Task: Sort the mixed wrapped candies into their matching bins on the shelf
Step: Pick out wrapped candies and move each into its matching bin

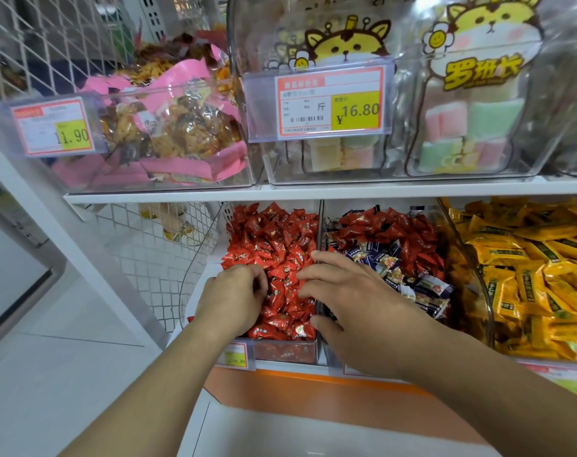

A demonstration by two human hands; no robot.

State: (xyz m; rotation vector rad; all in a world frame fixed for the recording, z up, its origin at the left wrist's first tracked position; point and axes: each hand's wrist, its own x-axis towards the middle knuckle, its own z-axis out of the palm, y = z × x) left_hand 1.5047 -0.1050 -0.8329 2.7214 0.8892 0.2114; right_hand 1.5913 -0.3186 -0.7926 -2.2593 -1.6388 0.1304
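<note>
A clear bin [285,351] on the lower shelf is filled with red wrapped candies [274,242]. The bin to its right holds a mix of red candies [395,232] and dark blue wrapped candies [428,288]. My left hand [231,298] rests on the red candies at the bin's front left, fingers curled down into the pile; whether it holds one is hidden. My right hand [346,301] lies spread across the divider between the two bins, fingers straight and touching the red candies.
A third bin at the right holds yellow wrapped bars [527,275]. The upper shelf carries clear bins of pink snack packs [168,127] and pastel marshmallows [461,127], with price tags [330,103]. A white wire grid [155,258] stands left of the red bin.
</note>
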